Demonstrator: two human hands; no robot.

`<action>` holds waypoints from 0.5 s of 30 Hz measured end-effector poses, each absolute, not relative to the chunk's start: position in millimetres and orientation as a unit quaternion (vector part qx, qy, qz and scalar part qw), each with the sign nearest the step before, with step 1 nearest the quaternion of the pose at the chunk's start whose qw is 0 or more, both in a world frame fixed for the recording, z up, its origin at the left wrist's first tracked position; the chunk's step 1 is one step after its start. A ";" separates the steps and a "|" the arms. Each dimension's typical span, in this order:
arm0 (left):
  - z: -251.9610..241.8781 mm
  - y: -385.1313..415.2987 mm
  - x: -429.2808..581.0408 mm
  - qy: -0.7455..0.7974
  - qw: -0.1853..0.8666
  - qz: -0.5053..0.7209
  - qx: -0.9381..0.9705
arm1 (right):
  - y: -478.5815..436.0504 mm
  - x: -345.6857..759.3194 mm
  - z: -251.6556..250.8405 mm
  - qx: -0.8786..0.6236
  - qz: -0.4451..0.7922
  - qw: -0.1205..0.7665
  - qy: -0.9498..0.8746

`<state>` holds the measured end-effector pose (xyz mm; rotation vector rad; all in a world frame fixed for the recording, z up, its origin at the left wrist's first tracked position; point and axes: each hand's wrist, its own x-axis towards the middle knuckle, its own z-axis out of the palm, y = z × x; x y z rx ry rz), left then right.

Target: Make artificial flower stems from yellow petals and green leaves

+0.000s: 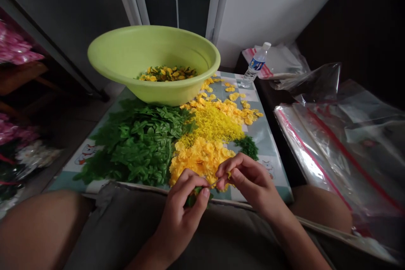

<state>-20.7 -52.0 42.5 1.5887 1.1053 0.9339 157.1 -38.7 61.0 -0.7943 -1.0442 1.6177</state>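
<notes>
My left hand is closed in a pinch on a green artificial leaf at the table's near edge. Opposite it, my right hand pinches a small yellow flower centre. A thin stem runs between the fingertips of both hands; its ends are hidden. Just beyond my hands lies a heap of orange-yellow petals. Behind that is a pile of fine yellow flower centres. Many green leaves are heaped on the left, and a small dark green tuft sits on the right.
A large lime-green basin with assembled yellow flowers inside stands at the table's far end. Beside it are a water bottle and loose petals. Clear plastic bags lie on the right; pink flowers are at far left.
</notes>
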 end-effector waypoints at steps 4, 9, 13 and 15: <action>42.9 -50.0 -21.3 0.440 0.469 0.379 0.665 | -41.1 155.2 64.3 -0.363 0.633 0.488 -0.480; 42.3 -50.2 -20.9 0.431 0.451 0.379 0.684 | -44.5 157.7 65.5 -0.395 0.617 0.467 -0.495; 41.5 -49.8 -19.1 0.439 0.444 0.378 0.684 | -44.7 158.1 65.3 -0.394 0.629 0.477 -0.472; 41.8 -49.9 -18.6 0.439 0.444 0.378 0.684 | -44.4 158.0 65.2 -0.386 0.639 0.481 -0.459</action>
